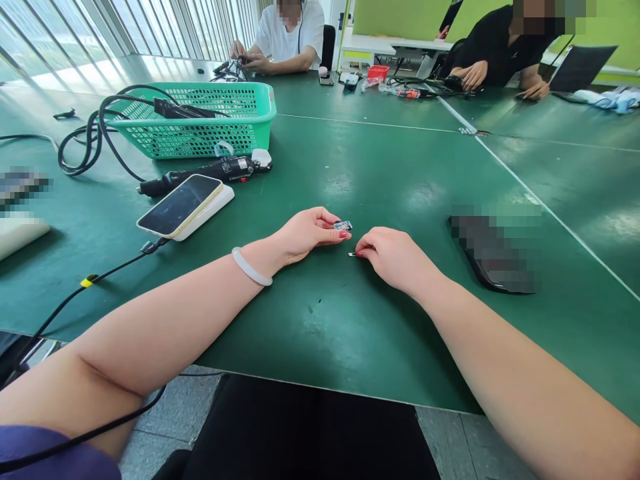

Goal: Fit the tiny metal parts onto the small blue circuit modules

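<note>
Between thumb and fingers, my left hand (309, 235) pinches a small circuit board (343, 226), bluish with pale parts, just above the green table (320, 320). Close by on the right, my right hand (393, 257) is closed in a pinch on a tiny flat piece (352, 254), white or silvery with a dark end. The two hands are apart, and so are the board and the piece. The piece is too small for its kind to be made out. A pale bangle (250, 268) circles my left wrist.
At left, a phone (180, 205) rests on a white block, near a black electric screwdriver (210, 175) and a green basket (195, 137) with cables. A black phone-like slab (493, 257) lies at right. Two people sit across the table, one in white (290, 37), one in black (485, 50).
</note>
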A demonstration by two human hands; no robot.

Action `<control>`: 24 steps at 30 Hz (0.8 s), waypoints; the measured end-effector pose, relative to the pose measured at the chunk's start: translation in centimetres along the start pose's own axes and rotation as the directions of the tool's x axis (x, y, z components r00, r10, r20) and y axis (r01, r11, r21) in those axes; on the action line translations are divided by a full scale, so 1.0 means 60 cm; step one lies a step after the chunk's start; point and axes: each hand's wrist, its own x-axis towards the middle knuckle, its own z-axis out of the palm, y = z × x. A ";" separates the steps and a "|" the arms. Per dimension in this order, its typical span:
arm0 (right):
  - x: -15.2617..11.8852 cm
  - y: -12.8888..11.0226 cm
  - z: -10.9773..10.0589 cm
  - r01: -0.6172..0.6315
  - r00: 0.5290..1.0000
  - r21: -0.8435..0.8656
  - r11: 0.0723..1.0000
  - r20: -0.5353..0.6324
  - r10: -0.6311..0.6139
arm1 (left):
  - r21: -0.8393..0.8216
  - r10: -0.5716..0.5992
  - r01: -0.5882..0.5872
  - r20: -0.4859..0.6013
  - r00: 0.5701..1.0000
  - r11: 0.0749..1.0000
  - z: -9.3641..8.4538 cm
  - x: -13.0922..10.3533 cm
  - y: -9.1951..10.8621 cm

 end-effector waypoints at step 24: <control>0.003 -0.032 -0.006 0.120 0.948 0.034 0.992 -0.301 -0.105 | 0.128 0.061 -0.079 0.137 0.989 0.989 -0.003 0.005 -0.013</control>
